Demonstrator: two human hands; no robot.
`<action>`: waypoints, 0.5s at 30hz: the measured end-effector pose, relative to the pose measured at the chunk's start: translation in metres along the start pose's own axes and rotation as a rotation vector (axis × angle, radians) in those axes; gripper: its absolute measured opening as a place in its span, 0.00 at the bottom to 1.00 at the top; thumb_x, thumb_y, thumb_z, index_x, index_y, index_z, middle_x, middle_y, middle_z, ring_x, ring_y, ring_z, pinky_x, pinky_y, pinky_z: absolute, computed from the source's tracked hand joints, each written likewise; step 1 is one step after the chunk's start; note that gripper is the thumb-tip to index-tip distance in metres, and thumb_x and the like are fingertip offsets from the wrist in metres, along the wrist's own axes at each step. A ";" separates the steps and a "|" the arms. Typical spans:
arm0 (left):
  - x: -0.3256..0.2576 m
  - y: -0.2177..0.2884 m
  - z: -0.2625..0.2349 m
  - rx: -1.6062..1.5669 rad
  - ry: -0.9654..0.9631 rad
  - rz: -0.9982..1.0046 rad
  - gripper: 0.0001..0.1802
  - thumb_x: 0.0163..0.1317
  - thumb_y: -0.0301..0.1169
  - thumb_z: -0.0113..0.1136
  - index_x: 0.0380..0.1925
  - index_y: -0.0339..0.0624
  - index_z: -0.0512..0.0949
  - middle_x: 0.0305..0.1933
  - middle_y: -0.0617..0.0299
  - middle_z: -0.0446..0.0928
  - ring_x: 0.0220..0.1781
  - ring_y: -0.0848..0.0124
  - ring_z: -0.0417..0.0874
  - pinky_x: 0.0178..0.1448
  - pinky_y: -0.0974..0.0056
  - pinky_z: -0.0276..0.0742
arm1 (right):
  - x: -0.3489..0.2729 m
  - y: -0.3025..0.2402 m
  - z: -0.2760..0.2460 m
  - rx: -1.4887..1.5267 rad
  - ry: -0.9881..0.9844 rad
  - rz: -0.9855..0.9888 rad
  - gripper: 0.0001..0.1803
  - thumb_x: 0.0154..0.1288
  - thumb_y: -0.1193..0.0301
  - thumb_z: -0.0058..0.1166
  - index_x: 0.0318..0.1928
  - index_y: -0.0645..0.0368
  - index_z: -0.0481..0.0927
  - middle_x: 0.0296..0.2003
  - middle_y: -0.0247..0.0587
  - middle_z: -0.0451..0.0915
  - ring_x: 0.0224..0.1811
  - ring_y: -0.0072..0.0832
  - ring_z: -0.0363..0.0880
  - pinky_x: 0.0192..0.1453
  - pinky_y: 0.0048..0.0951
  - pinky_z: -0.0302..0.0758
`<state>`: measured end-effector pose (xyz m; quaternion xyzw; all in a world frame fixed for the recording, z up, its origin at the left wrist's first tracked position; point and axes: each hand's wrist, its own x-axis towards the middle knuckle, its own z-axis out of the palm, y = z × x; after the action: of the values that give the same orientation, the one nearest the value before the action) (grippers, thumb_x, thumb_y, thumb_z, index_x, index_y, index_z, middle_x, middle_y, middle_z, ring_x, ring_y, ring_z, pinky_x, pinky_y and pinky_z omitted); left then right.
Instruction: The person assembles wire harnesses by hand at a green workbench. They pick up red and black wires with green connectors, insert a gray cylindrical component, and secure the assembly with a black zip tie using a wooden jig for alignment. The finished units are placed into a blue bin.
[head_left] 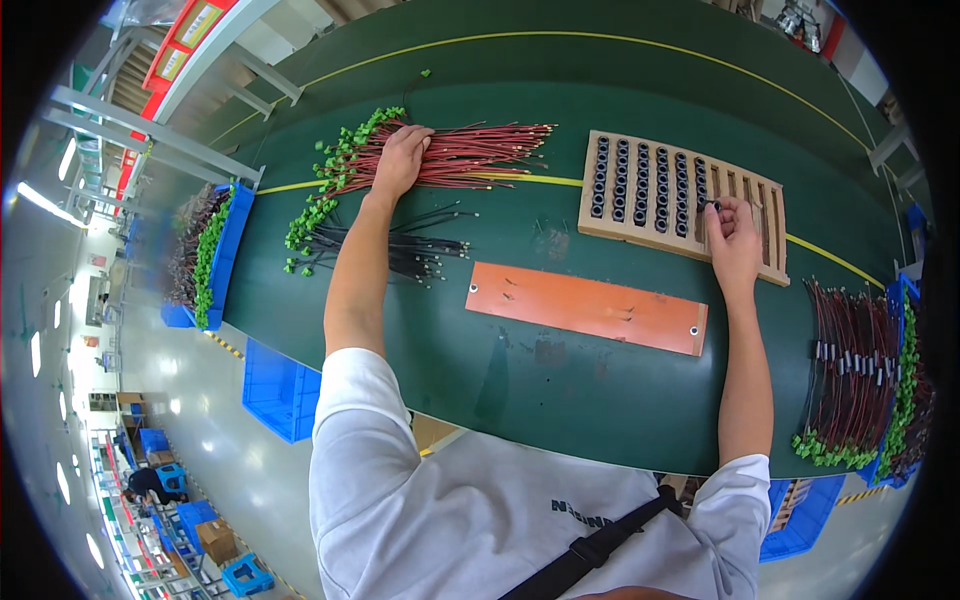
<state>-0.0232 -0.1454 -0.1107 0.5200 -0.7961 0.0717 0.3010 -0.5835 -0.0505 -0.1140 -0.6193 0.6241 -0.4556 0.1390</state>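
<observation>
My left hand [402,162] is closed over a large bundle of red wires [485,152] with green connectors [345,160] at their left ends. Nearer to me lies a smaller bundle of black wires [395,250], also with green connectors. My right hand [735,238] reaches over a shallow wooden tray [640,236]. Thumb and fingers pinch a small black ring [714,205] at the edge of the filled rows. Black rings stand in the slots on the tray's left part, while bare slots show on its right. An orange strip board [585,310] with small metal prongs lies between my arms.
A blue bin [238,235] of wires stands at the table's left end. Finished-looking red wires with dark sleeves [850,365] hang by another blue bin [893,400] at the right. Yellow lines run along the green table [520,385]. A lower blue crate [275,390] sits below its edge.
</observation>
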 end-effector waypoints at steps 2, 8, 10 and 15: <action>-0.006 0.004 -0.005 -0.006 0.001 0.013 0.11 0.72 0.29 0.57 0.48 0.38 0.83 0.50 0.50 0.82 0.54 0.50 0.82 0.60 0.50 0.77 | 0.000 -0.003 -0.001 0.011 0.000 -0.008 0.14 0.71 0.63 0.63 0.48 0.59 0.81 0.27 0.32 0.81 0.27 0.19 0.78 0.33 0.26 0.76; -0.005 0.032 -0.028 0.294 0.086 0.228 0.11 0.66 0.26 0.61 0.46 0.41 0.85 0.45 0.56 0.83 0.51 0.56 0.82 0.57 0.55 0.79 | -0.001 -0.003 0.000 -0.023 -0.005 -0.008 0.14 0.71 0.63 0.63 0.49 0.58 0.81 0.27 0.31 0.82 0.26 0.20 0.78 0.33 0.26 0.76; 0.002 0.044 -0.033 0.267 -0.023 0.213 0.12 0.63 0.25 0.61 0.46 0.42 0.86 0.42 0.60 0.81 0.49 0.59 0.82 0.54 0.56 0.80 | 0.000 -0.001 0.001 -0.045 0.000 -0.010 0.14 0.71 0.62 0.63 0.49 0.58 0.81 0.28 0.31 0.82 0.26 0.20 0.79 0.33 0.27 0.76; 0.017 0.058 -0.035 0.261 -0.107 0.260 0.15 0.58 0.22 0.61 0.45 0.45 0.87 0.38 0.64 0.79 0.44 0.62 0.81 0.50 0.57 0.80 | -0.001 -0.003 0.000 -0.055 -0.005 -0.018 0.15 0.71 0.61 0.63 0.50 0.57 0.81 0.28 0.31 0.83 0.26 0.21 0.79 0.33 0.28 0.76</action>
<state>-0.0640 -0.1173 -0.0614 0.4505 -0.8553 0.1852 0.1765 -0.5813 -0.0495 -0.1121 -0.6297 0.6305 -0.4378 0.1193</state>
